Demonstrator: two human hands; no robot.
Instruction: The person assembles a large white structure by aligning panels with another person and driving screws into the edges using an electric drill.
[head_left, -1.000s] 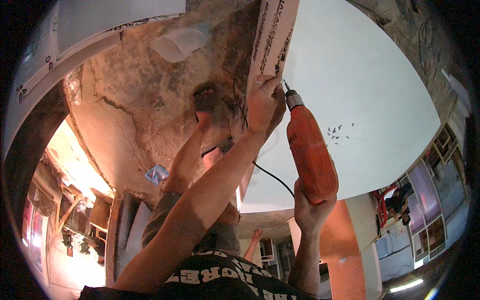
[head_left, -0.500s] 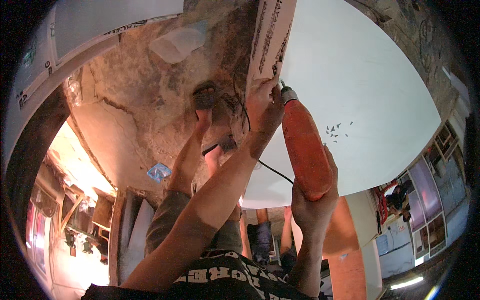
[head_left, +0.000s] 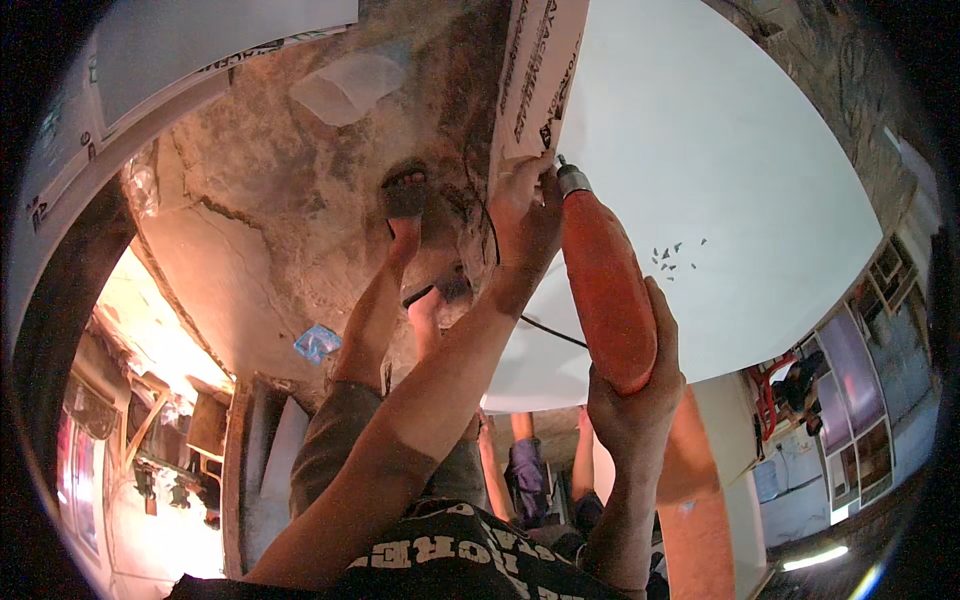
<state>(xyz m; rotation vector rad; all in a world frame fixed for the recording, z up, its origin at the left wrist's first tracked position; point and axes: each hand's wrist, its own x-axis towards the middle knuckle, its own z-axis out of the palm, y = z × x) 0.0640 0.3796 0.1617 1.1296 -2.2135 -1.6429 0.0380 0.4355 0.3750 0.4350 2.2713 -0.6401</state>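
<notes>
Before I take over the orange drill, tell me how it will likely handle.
The orange drill is probably heavy for its size, given its thick build and metallic chuck. Its rounded shape might let it roll when laid down. The black cord passing behind it could tug, if attached.

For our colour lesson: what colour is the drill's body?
The drill body is orange-red, clearest in the head view.

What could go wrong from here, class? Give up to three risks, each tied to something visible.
1. The left hand is close to the tip of the red drill, so a slip might injure it.
2. The black cord runs between drill and left forearm; it might snag.
3. Small dark pieces lie scattered on the white panel; a knock might send them off.
</notes>
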